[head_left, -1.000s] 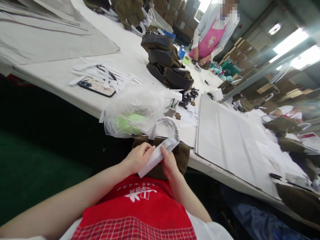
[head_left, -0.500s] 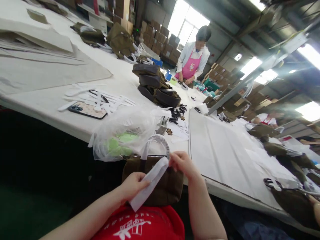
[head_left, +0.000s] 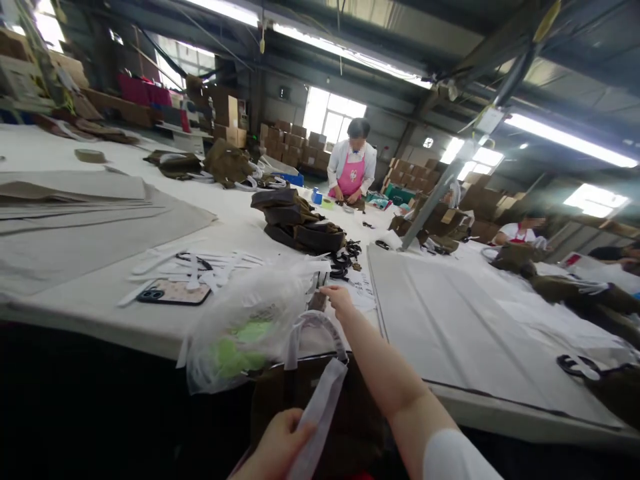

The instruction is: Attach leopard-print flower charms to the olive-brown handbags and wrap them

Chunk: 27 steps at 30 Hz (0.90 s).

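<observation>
— Reaching out with my right hand [head_left: 339, 298], I've got the fingertips stretched just past the clear plastic bag [head_left: 247, 320], near small items I can't make out; whether the fingers are pinching anything, I can't tell.

— And the other one?

— My left hand [head_left: 277, 447] is low at the frame's bottom, fingers closed on a white paper strip [head_left: 320, 417] that runs up toward the handle [head_left: 315, 327] of the olive bag [head_left: 300, 407] hanging at the table's near edge.

— What crowds you?

— The plastic bag, with something green inside, sits just left of my forearm. Beyond it a phone [head_left: 173, 293] lies among loose white strips [head_left: 200, 263]. A stack of dark folded bags [head_left: 297, 223] stands farther back, with black hardware pieces [head_left: 345, 260] beside it.

— Any room?

— To my right a wide grey sheet [head_left: 450, 320] lies flat across the white table [head_left: 100, 307]. A pole [head_left: 430, 203] slants up behind it. A person in a pink apron [head_left: 351, 175] works at the far end.

— The strip itself?

— Plain white, narrow, slightly folded, tilted upward from my fingers.
</observation>
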{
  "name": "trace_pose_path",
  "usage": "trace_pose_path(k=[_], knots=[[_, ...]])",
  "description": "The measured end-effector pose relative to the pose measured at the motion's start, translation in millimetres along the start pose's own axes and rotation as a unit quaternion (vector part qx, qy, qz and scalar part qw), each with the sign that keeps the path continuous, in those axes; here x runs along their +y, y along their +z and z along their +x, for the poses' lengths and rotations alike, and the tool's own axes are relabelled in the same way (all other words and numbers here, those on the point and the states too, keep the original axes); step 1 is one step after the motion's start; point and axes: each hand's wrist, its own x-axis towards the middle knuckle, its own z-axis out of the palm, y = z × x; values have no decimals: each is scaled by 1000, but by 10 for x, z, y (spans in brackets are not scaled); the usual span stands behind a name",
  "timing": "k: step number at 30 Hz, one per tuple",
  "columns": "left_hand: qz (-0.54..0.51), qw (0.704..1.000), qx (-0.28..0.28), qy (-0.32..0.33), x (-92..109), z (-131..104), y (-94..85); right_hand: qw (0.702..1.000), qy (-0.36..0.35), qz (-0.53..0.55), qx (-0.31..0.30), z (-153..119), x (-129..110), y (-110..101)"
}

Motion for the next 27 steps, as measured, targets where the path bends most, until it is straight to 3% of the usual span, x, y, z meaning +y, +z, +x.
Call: trace_pose_path(k=[4,10,16,19,22,24,27], knots=[[-13,1000,-14,1,-39,27,19,1000,1,5,3,-135,92,-14],[-16,1000,-11,-4,38,15,37,999,11,-32,-41,-226,118,-1],[0,1000,-8,-7,199,-97,12,992,1,-110,-55,-302,-100,-298],[-4,1000,-7,-18,193,-86,8,990,-22,-107,-94,-649,-157,-491],[-20,1000,-4,-21,206,-80,2,969,-45,-88,-228,-1228,-116,-663],[-20,1000,-9,-22,227,-80,-11,953,8,-102,-287,-1586,14,-762],[9,1000,-6,-5,242,-74,-32,935,107,-120,-315,-1885,311,-865]])
